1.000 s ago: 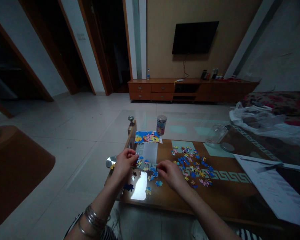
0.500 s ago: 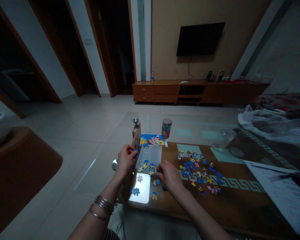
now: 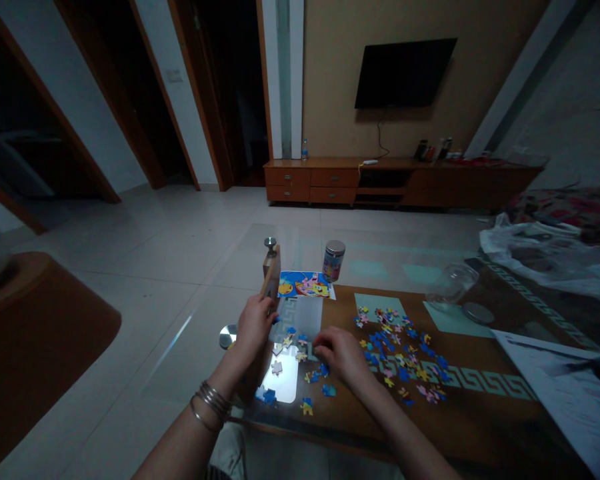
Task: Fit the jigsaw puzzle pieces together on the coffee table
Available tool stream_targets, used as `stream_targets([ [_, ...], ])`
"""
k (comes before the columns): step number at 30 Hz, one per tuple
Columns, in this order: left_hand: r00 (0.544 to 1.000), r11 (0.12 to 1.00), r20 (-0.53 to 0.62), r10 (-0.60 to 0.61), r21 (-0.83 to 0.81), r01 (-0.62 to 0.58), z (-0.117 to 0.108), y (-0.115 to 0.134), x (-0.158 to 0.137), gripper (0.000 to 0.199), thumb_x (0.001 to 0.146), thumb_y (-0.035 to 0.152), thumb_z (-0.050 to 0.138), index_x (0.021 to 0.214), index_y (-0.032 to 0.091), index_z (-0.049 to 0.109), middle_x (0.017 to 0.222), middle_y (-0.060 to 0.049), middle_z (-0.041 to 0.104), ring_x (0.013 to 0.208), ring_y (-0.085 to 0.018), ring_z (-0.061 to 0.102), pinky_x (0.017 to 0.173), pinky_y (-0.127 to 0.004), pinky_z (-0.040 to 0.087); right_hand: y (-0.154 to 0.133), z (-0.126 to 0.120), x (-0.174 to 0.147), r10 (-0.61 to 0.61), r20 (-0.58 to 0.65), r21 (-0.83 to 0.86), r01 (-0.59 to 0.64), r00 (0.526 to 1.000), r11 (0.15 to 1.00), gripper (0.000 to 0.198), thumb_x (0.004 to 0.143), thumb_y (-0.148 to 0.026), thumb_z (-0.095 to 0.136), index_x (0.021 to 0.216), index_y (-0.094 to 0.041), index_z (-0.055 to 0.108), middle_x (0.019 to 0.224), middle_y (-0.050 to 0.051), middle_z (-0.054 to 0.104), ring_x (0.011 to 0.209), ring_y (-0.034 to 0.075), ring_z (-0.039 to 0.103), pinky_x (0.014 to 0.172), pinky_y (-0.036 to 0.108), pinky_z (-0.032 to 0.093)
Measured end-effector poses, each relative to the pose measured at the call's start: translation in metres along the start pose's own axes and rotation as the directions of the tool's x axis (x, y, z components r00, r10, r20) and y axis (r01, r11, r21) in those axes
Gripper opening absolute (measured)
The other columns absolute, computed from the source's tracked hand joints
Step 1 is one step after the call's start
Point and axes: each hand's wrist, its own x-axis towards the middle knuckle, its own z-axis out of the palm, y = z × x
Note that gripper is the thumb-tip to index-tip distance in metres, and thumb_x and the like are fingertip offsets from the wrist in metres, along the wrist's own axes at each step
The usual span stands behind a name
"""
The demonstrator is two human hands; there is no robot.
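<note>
My left hand (image 3: 255, 327), with bracelets at the wrist, is closed in a pinch on a blue puzzle piece (image 3: 277, 319) at the glass table's left side. Between my hands lie several loose jigsaw pieces, among them a pale piece (image 3: 277, 367) and a yellow-blue piece (image 3: 307, 406). My right hand (image 3: 339, 352) has its fingers curled together just right of these; whatever is in them is hidden. A larger heap of mixed puzzle pieces (image 3: 400, 353) spreads farther right. Beyond my left hand lies a colourful cartoon picture sheet (image 3: 305, 285).
A printed tin (image 3: 334, 261) stands behind the sheet. To the right are a clear jar (image 3: 453, 283), a round lid (image 3: 478, 313), printed papers (image 3: 555, 393) and a white plastic bag (image 3: 535, 250). A wooden panel (image 3: 271, 270) stands upright near my left hand.
My left hand has come down and slightly right, with the blue piece lower. My right hand stays closed in nearly the same place. The whole view has shifted a little.
</note>
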Motion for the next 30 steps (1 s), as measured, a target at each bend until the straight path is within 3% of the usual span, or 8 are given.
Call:
stream_targets([
  [3,0.999,1.000,0.039,0.016,-0.024,-0.015,0.003,0.016,-0.019,0.013,0.069,0.015,0.060,0.081,0.018,0.062,0.087,-0.005,0.060,0.087,-0.021,0.054,0.079,-0.031,0.040,0.007,0.001,0.008,0.037,-0.033,0.143,-0.032,0.999,0.989,0.009,0.068,-0.016,0.058,0.072,-0.016,0.066,0.071,0.004,0.066,0.069,0.019,0.060,0.065,0.028,0.044],
  [6,0.990,0.983,0.143,-0.011,-0.178,0.037,0.013,0.035,-0.041,0.025,0.069,0.016,0.061,0.094,0.017,0.059,0.081,-0.004,0.062,0.074,-0.018,0.058,0.069,-0.029,0.044,0.001,0.009,0.013,0.035,-0.022,0.238,-0.029,0.999,0.971,0.008,0.068,-0.020,0.059,0.073,-0.015,0.063,0.068,0.003,0.065,0.065,0.017,0.060,0.061,0.025,0.045],
  [10,0.985,0.945,0.171,-0.020,-0.320,0.074,0.022,0.048,-0.056,0.019,0.067,0.014,0.059,0.086,0.018,0.059,0.075,-0.001,0.060,0.069,-0.016,0.056,0.063,-0.026,0.043,-0.013,0.021,0.013,0.025,-0.009,0.327,-0.020,1.000,0.945,0.008,0.070,-0.023,0.060,0.070,-0.015,0.062,0.065,0.002,0.065,0.062,0.015,0.060,0.058,0.023,0.046],
  [14,0.984,0.912,0.150,-0.098,-0.382,0.149,0.016,0.046,-0.055,0.015,0.062,0.010,0.057,0.076,0.018,0.059,0.066,0.002,0.057,0.062,-0.014,0.053,0.058,-0.024,0.041,-0.015,0.022,0.014,0.019,-0.006,0.294,-0.016,1.000,0.956,0.020,0.078,-0.027,0.053,0.070,-0.015,0.067,0.062,0.002,0.064,0.061,0.016,0.060,0.057,0.025,0.045],
  [18,0.967,0.838,0.168,-0.190,-0.485,0.249,0.012,0.035,-0.050,0.015,0.060,0.011,0.058,0.074,0.016,0.059,0.062,0.002,0.055,0.059,-0.013,0.053,0.054,-0.023,0.042,-0.009,0.018,0.018,0.009,-0.087,0.171,0.006,0.996,0.985,0.020,0.071,-0.011,0.056,0.085,-0.016,0.070,0.085,0.007,0.066,0.082,0.020,0.059,0.078,0.031,0.043],
  [22,0.965,0.819,0.165,-0.203,-0.511,0.260,0.013,0.026,-0.048,0.015,0.061,0.012,0.058,0.075,0.015,0.057,0.062,0.002,0.054,0.058,-0.013,0.053,0.053,-0.023,0.045,-0.014,0.020,0.020,-0.082,-0.086,0.017,0.084,0.993,0.996,0.016,0.075,-0.015,0.058,0.084,-0.017,0.071,0.086,0.007,0.065,0.084,0.021,0.059,0.079,0.031,0.043],
  [27,0.965,0.845,0.169,-0.199,-0.470,0.256,0.017,0.026,-0.047,0.012,0.066,0.014,0.056,0.077,0.016,0.053,0.065,0.002,0.054,0.056,-0.013,0.055,0.053,-0.025,0.047,-0.028,0.027,0.019,-0.047,-0.053,0.249,0.059,0.997,0.967,0.009,0.073,-0.022,0.061,0.077,-0.016,0.067,0.075,0.005,0.068,0.072,0.018,0.061,0.068,0.027,0.045],
  [30,0.977,0.907,0.150,-0.153,-0.370,0.199,0.019,0.032,-0.045,0.012,0.067,0.011,0.056,0.078,0.016,0.053,0.070,0.000,0.057,0.064,-0.015,0.057,0.060,-0.027,0.048,-0.022,0.028,0.021,0.001,-0.064,0.288,0.017,0.998,0.958,0.009,0.074,-0.023,0.058,0.071,-0.016,0.064,0.070,0.003,0.067,0.069,0.017,0.061,0.065,0.026,0.045],
])
